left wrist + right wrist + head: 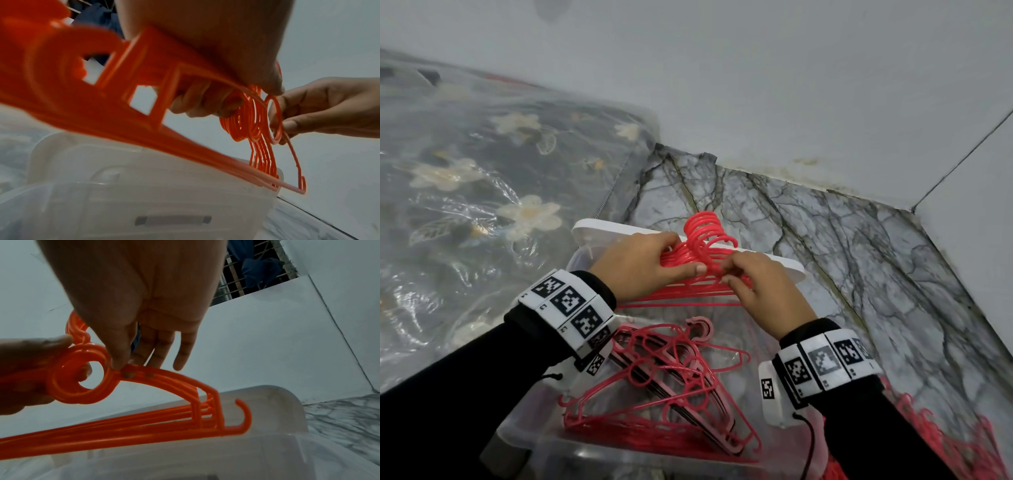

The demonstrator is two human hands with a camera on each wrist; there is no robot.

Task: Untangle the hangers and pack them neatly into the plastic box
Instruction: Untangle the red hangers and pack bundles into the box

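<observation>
At 6 o'clock, a pile of red hangers [664,383] lies inside the clear plastic box [524,435] on the floor. Beyond it at 12 o'clock, the left hand [640,265] grips a stacked bundle of hangers [698,253] above the box, while the right hand [760,287] pinches its necks just below the hooks, before the white lid [619,229].

Two hands were in there, the left hand [635,265] and the right hand [763,291]. One clear plastic box [541,442], one white lid [599,228]. Red hangers came in three lots: a held bundle [702,240], a stack in the box [671,377], a heap [955,442] outside it. Single hangers overlapped too much to count.
</observation>
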